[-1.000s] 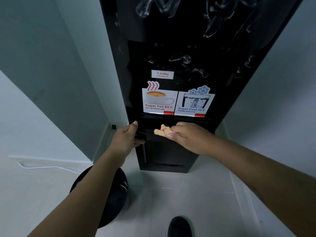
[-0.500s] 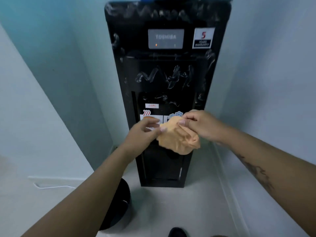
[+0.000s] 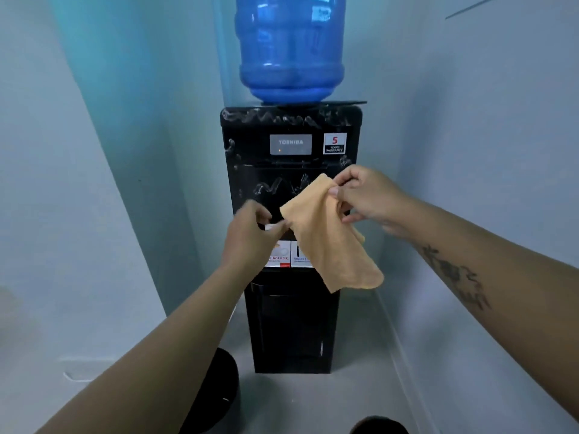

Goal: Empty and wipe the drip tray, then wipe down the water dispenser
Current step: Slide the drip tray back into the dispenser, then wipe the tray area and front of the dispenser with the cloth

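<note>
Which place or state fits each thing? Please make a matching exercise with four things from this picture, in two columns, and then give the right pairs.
Things:
1. orange cloth
2. blue water bottle
3. warranty sticker
4. black round bin

Places or states:
A. on the floor, left of the dispenser's base
B. on the dispenser's upper front, right of the brand panel
C. upside down on top of the dispenser
D. hanging open between two hands

Pairs: 1-D, 2-C, 3-B, 4-A

A black bin [image 3: 216, 393] is standing on the floor [image 3: 313, 402] near the left wall [image 3: 62, 183]; a dark shoe [image 3: 380, 426] is showing at the bottom edge.
</note>
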Action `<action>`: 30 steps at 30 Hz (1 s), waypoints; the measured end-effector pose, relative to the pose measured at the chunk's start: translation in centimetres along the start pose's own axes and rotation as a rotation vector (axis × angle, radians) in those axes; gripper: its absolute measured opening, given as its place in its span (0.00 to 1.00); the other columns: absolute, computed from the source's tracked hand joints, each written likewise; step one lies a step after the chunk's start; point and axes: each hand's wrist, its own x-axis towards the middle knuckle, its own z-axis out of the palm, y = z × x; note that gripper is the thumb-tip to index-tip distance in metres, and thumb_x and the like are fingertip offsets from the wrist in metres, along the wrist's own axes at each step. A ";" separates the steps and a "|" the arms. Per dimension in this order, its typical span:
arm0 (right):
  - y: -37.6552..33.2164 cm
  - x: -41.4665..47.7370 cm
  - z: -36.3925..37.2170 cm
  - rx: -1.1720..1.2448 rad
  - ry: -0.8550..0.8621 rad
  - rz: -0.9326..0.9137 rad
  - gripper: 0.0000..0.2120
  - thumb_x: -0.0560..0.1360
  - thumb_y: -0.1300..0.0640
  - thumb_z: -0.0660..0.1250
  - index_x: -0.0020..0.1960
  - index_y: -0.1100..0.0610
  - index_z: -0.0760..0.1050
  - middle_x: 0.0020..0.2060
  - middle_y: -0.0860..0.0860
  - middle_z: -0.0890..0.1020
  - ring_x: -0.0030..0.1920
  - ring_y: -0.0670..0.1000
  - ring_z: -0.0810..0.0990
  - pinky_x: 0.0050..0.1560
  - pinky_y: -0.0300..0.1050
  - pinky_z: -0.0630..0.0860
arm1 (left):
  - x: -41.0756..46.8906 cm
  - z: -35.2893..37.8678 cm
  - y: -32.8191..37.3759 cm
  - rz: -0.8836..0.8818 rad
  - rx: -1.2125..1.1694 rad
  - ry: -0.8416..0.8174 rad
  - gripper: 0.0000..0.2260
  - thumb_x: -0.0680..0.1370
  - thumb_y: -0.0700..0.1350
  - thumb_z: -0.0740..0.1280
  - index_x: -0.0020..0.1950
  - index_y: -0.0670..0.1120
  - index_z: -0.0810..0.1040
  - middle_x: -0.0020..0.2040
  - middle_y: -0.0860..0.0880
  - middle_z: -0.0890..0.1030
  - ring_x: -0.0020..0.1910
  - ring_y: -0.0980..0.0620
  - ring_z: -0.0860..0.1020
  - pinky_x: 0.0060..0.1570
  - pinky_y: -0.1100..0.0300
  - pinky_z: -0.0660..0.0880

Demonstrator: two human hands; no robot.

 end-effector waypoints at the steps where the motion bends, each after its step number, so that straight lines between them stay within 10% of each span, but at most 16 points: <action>1: -0.7 -0.2 -0.5 0.019 -0.014 0.010 0.02 0.78 0.58 0.68 0.46 0.52 0.76 0.40 0.51 0.81 0.38 0.48 0.80 0.36 0.43 0.79 | -0.8 0.1 0.1 -0.016 -0.009 -0.094 0.15 0.70 0.59 0.76 0.45 0.56 0.73 0.45 0.58 0.78 0.37 0.62 0.76 0.34 0.66 0.68; 5: -3.7 -1.3 -2.2 0.120 -0.073 0.058 0.03 0.78 0.56 0.68 0.46 0.51 0.75 0.40 0.49 0.82 0.42 0.49 0.80 0.44 0.45 0.75 | -3.1 0.6 1.2 -0.046 -0.160 -0.365 0.34 0.64 0.61 0.79 0.66 0.54 0.72 0.59 0.60 0.76 0.59 0.56 0.75 0.53 0.58 0.74; 11: -5.3 -2.1 -3.1 0.174 0.041 0.095 0.06 0.78 0.57 0.67 0.50 0.51 0.70 0.39 0.51 0.81 0.36 0.48 0.78 0.36 0.42 0.72 | -5.2 1.9 5.1 0.499 0.274 0.274 0.42 0.62 0.68 0.74 0.67 0.45 0.68 0.63 0.45 0.74 0.63 0.45 0.68 0.64 0.47 0.70; 16: -5.5 -2.9 -4.0 0.110 0.008 0.010 0.04 0.79 0.58 0.66 0.49 0.50 0.72 0.38 0.52 0.82 0.37 0.49 0.78 0.34 0.40 0.71 | -4.5 1.9 6.2 0.216 0.200 -0.015 0.13 0.76 0.56 0.68 0.58 0.52 0.77 0.49 0.53 0.77 0.56 0.50 0.70 0.47 0.60 0.61; 20: -3.9 -3.2 -5.2 -0.344 0.185 -0.143 0.07 0.79 0.61 0.62 0.54 0.50 0.74 0.45 0.56 0.82 0.37 0.51 0.75 0.34 0.41 0.70 | -3.5 1.0 7.4 0.099 -0.069 -0.070 0.06 0.77 0.49 0.70 0.52 0.51 0.78 0.44 0.55 0.80 0.48 0.54 0.77 0.47 0.57 0.73; 27: -0.5 -6.4 -3.3 -0.220 -0.340 -0.066 0.18 0.68 0.33 0.69 0.50 0.43 0.79 0.45 0.37 0.83 0.47 0.38 0.81 0.46 0.33 0.74 | -2.4 -1.6 10.2 -0.346 -0.325 -0.530 0.18 0.73 0.55 0.73 0.54 0.43 0.83 0.54 0.45 0.84 0.53 0.48 0.80 0.51 0.55 0.73; 30: 1.0 -6.6 -2.3 -0.076 -0.345 -0.022 0.21 0.69 0.40 0.74 0.59 0.44 0.75 0.52 0.44 0.83 0.53 0.44 0.82 0.52 0.41 0.78 | -2.4 -2.2 10.3 -0.390 -0.261 -0.552 0.18 0.73 0.58 0.72 0.56 0.47 0.83 0.55 0.48 0.83 0.54 0.48 0.79 0.57 0.51 0.73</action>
